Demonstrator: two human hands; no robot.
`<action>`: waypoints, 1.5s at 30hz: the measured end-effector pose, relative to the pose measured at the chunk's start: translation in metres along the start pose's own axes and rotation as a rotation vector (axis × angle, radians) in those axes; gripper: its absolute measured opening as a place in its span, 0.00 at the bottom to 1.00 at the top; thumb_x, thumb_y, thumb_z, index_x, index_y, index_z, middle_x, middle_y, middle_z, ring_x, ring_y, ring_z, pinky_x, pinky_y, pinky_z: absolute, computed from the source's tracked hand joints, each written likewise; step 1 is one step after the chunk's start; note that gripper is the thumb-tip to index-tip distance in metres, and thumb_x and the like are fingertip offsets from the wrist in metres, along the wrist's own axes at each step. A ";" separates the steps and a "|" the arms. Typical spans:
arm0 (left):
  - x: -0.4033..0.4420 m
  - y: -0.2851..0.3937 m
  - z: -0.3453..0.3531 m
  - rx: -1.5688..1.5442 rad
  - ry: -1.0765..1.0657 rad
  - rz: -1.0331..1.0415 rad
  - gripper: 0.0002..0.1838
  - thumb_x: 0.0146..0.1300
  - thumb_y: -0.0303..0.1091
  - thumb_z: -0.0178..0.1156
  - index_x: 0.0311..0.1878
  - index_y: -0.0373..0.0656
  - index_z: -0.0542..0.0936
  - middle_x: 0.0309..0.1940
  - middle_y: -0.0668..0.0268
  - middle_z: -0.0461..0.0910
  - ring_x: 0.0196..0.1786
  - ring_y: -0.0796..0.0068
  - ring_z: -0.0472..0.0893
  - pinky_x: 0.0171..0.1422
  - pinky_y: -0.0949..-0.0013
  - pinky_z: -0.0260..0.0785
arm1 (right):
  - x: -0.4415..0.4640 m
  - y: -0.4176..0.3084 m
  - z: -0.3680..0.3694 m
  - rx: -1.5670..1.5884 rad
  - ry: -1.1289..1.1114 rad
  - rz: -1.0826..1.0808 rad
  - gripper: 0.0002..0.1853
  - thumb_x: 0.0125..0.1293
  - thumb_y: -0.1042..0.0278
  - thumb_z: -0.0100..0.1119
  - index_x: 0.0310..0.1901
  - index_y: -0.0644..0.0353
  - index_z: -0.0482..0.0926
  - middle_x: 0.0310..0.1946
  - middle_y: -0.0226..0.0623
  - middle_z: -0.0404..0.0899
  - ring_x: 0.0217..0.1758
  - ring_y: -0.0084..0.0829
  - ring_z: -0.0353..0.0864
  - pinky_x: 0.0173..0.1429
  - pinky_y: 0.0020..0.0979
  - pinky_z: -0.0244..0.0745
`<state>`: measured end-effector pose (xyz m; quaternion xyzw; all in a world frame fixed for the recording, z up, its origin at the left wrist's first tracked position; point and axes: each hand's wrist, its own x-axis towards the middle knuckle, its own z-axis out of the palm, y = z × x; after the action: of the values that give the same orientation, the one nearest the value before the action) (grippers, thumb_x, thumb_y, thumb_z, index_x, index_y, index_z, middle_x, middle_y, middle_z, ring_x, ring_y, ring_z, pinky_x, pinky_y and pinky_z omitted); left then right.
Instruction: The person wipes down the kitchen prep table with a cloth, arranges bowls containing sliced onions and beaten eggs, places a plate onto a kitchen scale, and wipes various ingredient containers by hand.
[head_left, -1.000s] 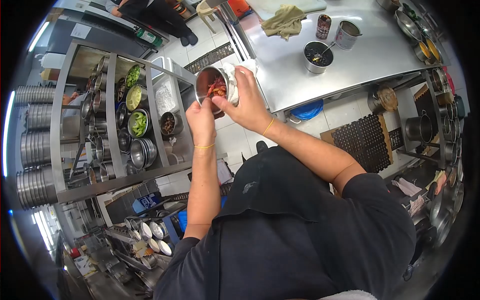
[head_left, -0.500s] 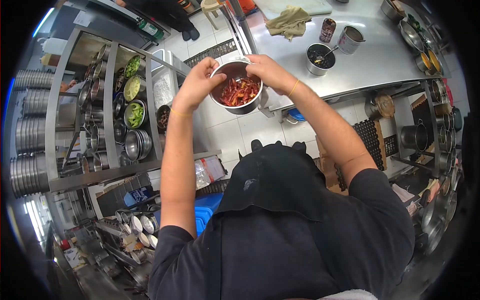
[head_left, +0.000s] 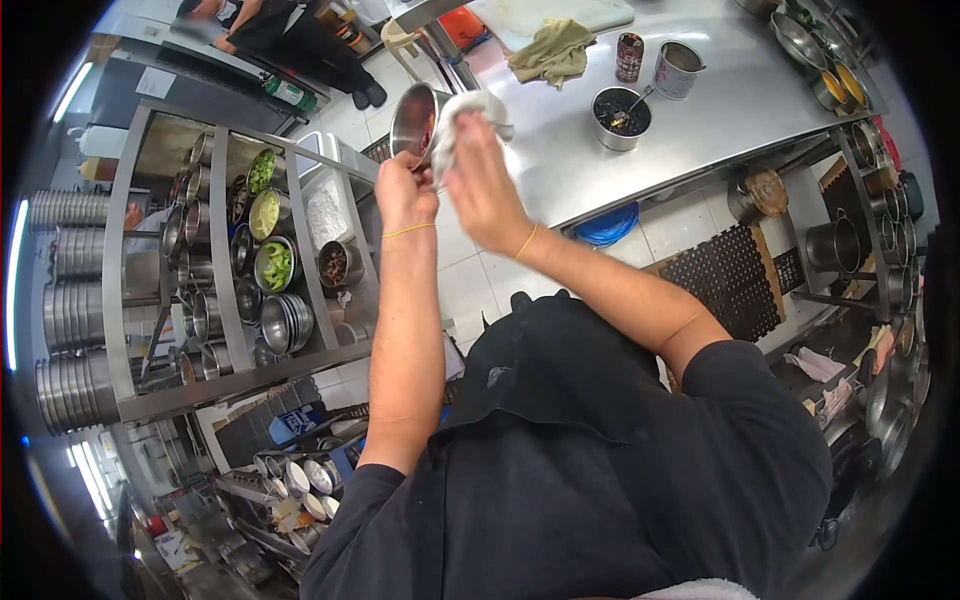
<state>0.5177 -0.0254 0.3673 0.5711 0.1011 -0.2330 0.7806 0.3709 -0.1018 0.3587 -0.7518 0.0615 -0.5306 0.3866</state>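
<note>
My left hand (head_left: 407, 188) grips the rim of a steel pot (head_left: 408, 122), which is tilted on its side with some red dried chillies showing inside. Against the outer right side of the pot lies a white cloth (head_left: 478, 108). My right hand (head_left: 482, 178), blurred by motion, presses on this cloth with its fingers extended upward. Both hands are raised over the tiled floor, left of the steel counter (head_left: 560, 170).
The counter bears a green cloth (head_left: 553, 52), a dark can (head_left: 629, 58), an open tin (head_left: 678, 70) and a pot of dark sauce (head_left: 620, 117). At left stands a rack (head_left: 225, 385) with bowls of vegetables. Another person (head_left: 290, 40) is at the upper left.
The pot has moved up and left and turned from mouth-up onto its side. My right hand has left the rim and moved onto the cloth at the pot's outer wall.
</note>
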 end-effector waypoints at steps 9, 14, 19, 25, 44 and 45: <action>-0.042 0.000 0.011 -0.028 -0.193 0.035 0.07 0.59 0.17 0.53 0.37 0.41 0.71 0.28 0.66 0.75 0.22 0.78 0.69 0.25 0.68 0.64 | -0.007 0.028 0.002 -0.029 0.025 -0.120 0.29 0.71 0.66 0.54 0.72 0.65 0.68 0.75 0.54 0.62 0.80 0.63 0.57 0.80 0.57 0.53; -0.084 0.017 0.014 0.175 -0.261 0.087 0.08 0.60 0.17 0.56 0.37 0.43 0.75 0.28 0.70 0.77 0.21 0.81 0.67 0.28 0.72 0.65 | 0.038 0.040 -0.012 0.311 0.125 0.206 0.20 0.76 0.68 0.44 0.62 0.67 0.77 0.60 0.55 0.78 0.65 0.53 0.77 0.70 0.44 0.69; -0.094 0.042 0.005 0.270 -0.371 0.069 0.13 0.57 0.16 0.55 0.44 0.40 0.76 0.28 0.69 0.78 0.17 0.83 0.64 0.23 0.74 0.61 | 0.073 0.060 -0.027 1.051 -0.271 0.750 0.17 0.78 0.60 0.49 0.55 0.60 0.82 0.50 0.35 0.87 0.53 0.28 0.86 0.59 0.30 0.79; -0.078 0.042 -0.006 0.188 -0.443 0.009 0.14 0.55 0.16 0.55 0.45 0.41 0.76 0.35 0.65 0.82 0.26 0.79 0.76 0.28 0.73 0.70 | 0.058 0.067 -0.025 1.744 -0.415 0.999 0.23 0.79 0.50 0.48 0.62 0.57 0.79 0.57 0.38 0.85 0.59 0.31 0.86 0.65 0.39 0.82; -0.057 -0.024 -0.001 0.280 -0.079 0.194 0.13 0.56 0.13 0.54 0.43 0.39 0.76 0.34 0.66 0.82 0.32 0.76 0.81 0.40 0.64 0.80 | -0.028 0.094 -0.042 1.135 0.230 1.224 0.14 0.75 0.79 0.44 0.57 0.65 0.76 0.46 0.41 0.84 0.45 0.35 0.88 0.52 0.37 0.87; -0.049 -0.025 -0.014 0.271 -0.045 0.110 0.13 0.55 0.14 0.55 0.40 0.42 0.73 0.27 0.68 0.76 0.25 0.77 0.75 0.35 0.62 0.78 | -0.025 0.105 -0.050 1.128 0.256 1.181 0.13 0.76 0.78 0.45 0.57 0.64 0.76 0.46 0.40 0.84 0.45 0.34 0.88 0.51 0.36 0.86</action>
<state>0.4648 -0.0064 0.3621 0.6704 0.0197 -0.2140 0.7102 0.3510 -0.1882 0.2791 -0.2225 0.2146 -0.2727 0.9111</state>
